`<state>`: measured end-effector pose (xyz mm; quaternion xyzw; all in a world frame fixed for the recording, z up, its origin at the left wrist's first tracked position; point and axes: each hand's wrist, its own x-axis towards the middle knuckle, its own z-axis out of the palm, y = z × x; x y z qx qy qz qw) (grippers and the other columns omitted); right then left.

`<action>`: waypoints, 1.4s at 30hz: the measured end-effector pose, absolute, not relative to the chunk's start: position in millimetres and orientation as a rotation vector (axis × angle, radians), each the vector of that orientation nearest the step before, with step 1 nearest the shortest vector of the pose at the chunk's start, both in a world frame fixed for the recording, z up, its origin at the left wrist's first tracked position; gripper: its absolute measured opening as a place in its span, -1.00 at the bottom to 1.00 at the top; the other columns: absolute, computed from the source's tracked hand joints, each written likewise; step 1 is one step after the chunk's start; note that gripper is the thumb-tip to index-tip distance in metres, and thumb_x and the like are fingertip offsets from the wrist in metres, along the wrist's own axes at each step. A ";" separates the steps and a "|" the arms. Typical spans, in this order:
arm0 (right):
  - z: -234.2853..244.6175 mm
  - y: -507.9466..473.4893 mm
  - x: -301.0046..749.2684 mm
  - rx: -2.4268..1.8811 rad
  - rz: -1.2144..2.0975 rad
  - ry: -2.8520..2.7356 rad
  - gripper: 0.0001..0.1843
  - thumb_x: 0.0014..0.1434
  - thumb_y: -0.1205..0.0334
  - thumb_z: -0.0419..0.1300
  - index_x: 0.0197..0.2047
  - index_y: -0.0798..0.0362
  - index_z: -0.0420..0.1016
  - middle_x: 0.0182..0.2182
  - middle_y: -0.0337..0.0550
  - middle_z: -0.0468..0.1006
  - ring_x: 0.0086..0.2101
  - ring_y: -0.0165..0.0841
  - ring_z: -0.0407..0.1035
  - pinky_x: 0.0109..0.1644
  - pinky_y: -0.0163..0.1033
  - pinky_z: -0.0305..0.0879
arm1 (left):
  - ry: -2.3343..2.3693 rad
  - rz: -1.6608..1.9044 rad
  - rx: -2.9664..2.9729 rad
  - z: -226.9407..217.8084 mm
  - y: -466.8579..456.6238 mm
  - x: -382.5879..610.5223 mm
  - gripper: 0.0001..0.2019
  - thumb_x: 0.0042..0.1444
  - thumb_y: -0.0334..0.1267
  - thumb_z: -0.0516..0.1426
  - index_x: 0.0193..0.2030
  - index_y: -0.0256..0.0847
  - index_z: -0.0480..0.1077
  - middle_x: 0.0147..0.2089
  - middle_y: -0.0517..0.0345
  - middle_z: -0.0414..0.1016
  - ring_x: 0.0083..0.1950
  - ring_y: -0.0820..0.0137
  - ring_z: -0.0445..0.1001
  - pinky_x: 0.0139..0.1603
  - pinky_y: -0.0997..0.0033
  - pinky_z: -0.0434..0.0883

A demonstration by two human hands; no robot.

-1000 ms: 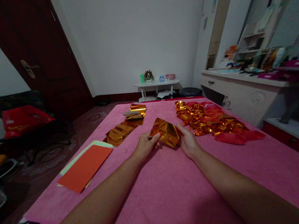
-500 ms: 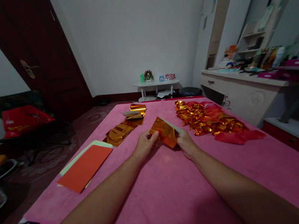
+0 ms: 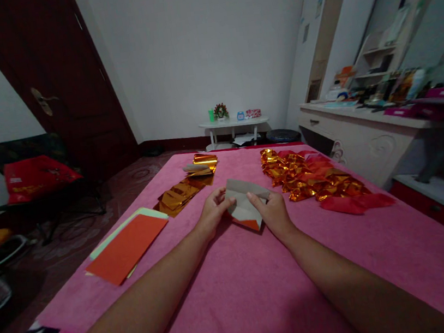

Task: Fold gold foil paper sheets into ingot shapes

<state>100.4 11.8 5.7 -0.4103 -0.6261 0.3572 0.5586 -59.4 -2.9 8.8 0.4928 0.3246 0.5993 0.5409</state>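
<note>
A creased sheet of foil paper [image 3: 246, 207] is held up between my hands, its dull grey side facing me and an orange-gold patch showing at the lower edge. My left hand [image 3: 216, 209] pinches its left edge, thumb on the near face. At the right edge, my right hand [image 3: 274, 211] grips it, thumb lying across the grey side and fingers behind. Beyond my left hand lie flat gold foil sheets [image 3: 179, 197]. To the right sits a heap of crumpled gold foil pieces [image 3: 301, 174] mixed with red paper [image 3: 355, 203].
A pink cloth [image 3: 240, 296] covers the surface under my hands. Orange paper [image 3: 128, 248] lies over pale green sheets at the left. A gold foil roll [image 3: 205, 159] is at the far edge. Beyond stand a small white table [image 3: 232, 123] and a dresser [image 3: 365, 124] on the right.
The foil paper has turned from its gold side to its grey side. My right thumb has come onto its near face, and both hands still hold it.
</note>
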 end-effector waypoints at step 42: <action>-9.4 38.1 114.5 -0.843 0.975 -1.273 -0.73 0.02 0.07 0.22 -0.29 0.10 0.48 -0.43 -0.20 0.55 -0.45 -0.35 0.39 -0.35 -0.27 0.31 | 1.143 1.470 1.193 2.7 2.8 -62.1 -0.79 -0.18 -0.33 0.26 -0.33 -0.31 0.56 -0.37 0.07 0.57 -0.40 0.48 0.42 -0.35 0.51 0.30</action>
